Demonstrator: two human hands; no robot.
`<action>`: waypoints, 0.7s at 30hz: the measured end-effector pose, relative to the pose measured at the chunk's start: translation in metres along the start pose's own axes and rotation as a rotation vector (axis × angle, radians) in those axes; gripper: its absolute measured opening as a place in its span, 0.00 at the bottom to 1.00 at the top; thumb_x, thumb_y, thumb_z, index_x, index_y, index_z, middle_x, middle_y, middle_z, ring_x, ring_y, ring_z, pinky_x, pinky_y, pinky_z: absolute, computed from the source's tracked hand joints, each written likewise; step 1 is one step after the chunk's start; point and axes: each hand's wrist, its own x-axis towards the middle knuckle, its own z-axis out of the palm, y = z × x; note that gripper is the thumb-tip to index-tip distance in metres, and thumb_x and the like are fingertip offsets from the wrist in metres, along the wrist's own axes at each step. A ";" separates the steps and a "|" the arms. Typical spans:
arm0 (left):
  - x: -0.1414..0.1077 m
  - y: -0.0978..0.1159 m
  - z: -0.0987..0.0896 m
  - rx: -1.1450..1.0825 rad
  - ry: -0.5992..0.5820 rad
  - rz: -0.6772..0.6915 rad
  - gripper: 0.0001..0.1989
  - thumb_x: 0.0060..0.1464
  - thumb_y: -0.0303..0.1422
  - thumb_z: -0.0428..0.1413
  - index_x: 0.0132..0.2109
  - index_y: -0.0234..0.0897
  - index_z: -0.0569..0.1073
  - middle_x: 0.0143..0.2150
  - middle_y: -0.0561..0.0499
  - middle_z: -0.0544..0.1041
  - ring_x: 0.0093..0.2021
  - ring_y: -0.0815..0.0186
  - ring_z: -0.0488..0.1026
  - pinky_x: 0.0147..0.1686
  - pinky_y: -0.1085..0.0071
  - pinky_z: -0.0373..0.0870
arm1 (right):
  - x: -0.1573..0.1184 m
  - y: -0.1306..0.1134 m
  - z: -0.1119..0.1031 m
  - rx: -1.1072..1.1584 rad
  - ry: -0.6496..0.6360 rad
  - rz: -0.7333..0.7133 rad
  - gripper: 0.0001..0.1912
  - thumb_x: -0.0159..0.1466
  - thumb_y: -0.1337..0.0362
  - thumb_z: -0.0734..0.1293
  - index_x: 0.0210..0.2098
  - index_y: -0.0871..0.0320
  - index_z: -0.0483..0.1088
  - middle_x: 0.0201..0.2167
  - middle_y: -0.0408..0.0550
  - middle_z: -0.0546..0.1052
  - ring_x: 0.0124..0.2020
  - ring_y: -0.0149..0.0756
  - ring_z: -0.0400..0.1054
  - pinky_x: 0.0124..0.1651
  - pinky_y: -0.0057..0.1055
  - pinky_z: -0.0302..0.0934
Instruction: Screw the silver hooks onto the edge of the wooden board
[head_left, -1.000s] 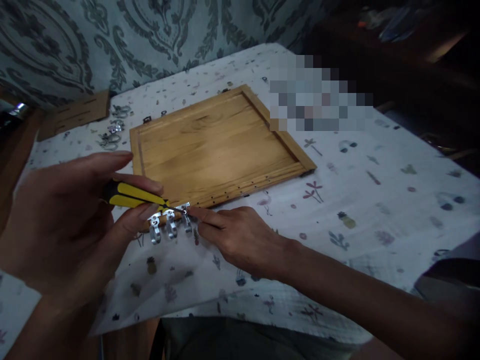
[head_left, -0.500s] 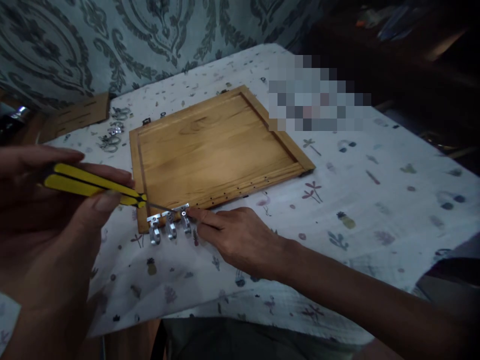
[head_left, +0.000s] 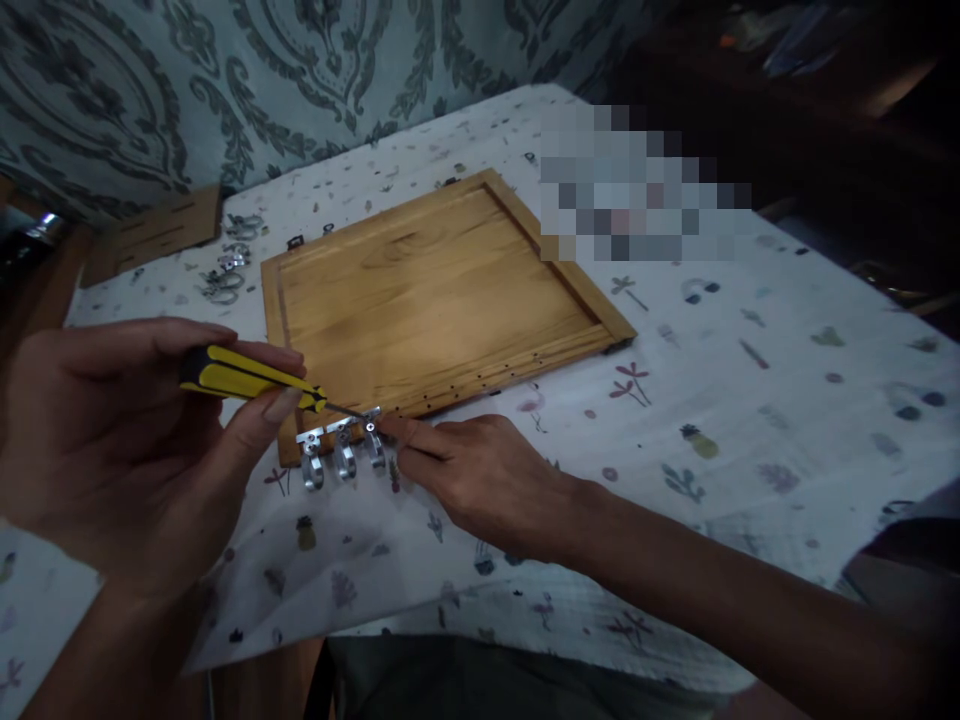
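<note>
My left hand [head_left: 172, 430] grips a yellow and black screwdriver [head_left: 240, 375], its thin shaft pointing right to the rightmost of three metal hooks. These silver hooks [head_left: 344, 450] sit in a row on the near left edge of a framed wooden board [head_left: 442, 270]. With fingers closed, my right hand [head_left: 480, 475] has its fingertip at the rightmost hook [head_left: 374, 440], apparently pressing it against the board. Whether the screwdriver tip sits in the screw is too small to tell. Small dark holes run along the board's near edge, right of the hooks.
More metal hooks [head_left: 229, 260] lie beyond the board's left side, near a flat brown cardboard piece [head_left: 154, 235]. A patterned cloth [head_left: 750, 420] covers the table. A blurred patch hides the back right. Patterned fabric [head_left: 300, 70] rises behind the table.
My left hand and the screwdriver have moved right and slightly down, bringing the shaft to the rightmost hook. My right hand stays at that hook.
</note>
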 end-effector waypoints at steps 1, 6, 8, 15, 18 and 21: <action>0.001 0.002 0.001 0.047 0.015 -0.023 0.18 0.45 0.25 0.66 0.44 0.44 0.77 0.36 0.50 0.80 0.31 0.62 0.77 0.35 0.61 0.81 | 0.000 0.000 0.000 -0.005 0.005 -0.007 0.12 0.61 0.76 0.60 0.42 0.61 0.69 0.60 0.51 0.70 0.33 0.36 0.74 0.23 0.34 0.61; 0.002 0.007 0.003 0.106 0.017 -0.070 0.16 0.45 0.30 0.67 0.43 0.46 0.76 0.34 0.51 0.79 0.29 0.62 0.76 0.34 0.57 0.82 | -0.001 0.000 0.001 0.000 0.018 -0.012 0.13 0.62 0.77 0.58 0.43 0.61 0.68 0.59 0.51 0.70 0.34 0.36 0.74 0.22 0.34 0.60; 0.002 0.005 0.003 0.094 -0.004 -0.048 0.18 0.46 0.28 0.66 0.46 0.46 0.75 0.36 0.51 0.79 0.33 0.61 0.77 0.38 0.58 0.81 | 0.000 0.000 0.000 0.005 0.012 -0.009 0.13 0.63 0.77 0.58 0.43 0.61 0.68 0.59 0.51 0.71 0.34 0.36 0.74 0.22 0.34 0.61; 0.005 0.004 0.005 0.042 -0.114 0.092 0.24 0.45 0.23 0.64 0.51 0.45 0.73 0.41 0.53 0.77 0.38 0.62 0.77 0.38 0.60 0.76 | 0.002 -0.001 -0.003 -0.015 -0.012 -0.006 0.14 0.63 0.77 0.56 0.42 0.62 0.69 0.60 0.51 0.70 0.36 0.38 0.75 0.22 0.35 0.61; 0.008 0.006 0.004 0.129 -0.102 0.145 0.17 0.47 0.26 0.63 0.46 0.42 0.76 0.39 0.51 0.77 0.38 0.61 0.76 0.36 0.60 0.72 | 0.002 -0.001 -0.003 -0.004 -0.027 -0.001 0.14 0.64 0.76 0.56 0.42 0.62 0.70 0.61 0.51 0.68 0.35 0.37 0.75 0.22 0.36 0.62; 0.013 0.008 0.000 0.233 -0.125 0.270 0.12 0.48 0.29 0.63 0.42 0.43 0.78 0.38 0.52 0.78 0.39 0.62 0.74 0.37 0.61 0.69 | 0.002 -0.001 -0.004 0.013 -0.054 0.007 0.13 0.64 0.75 0.56 0.42 0.61 0.70 0.62 0.51 0.68 0.33 0.36 0.74 0.23 0.34 0.61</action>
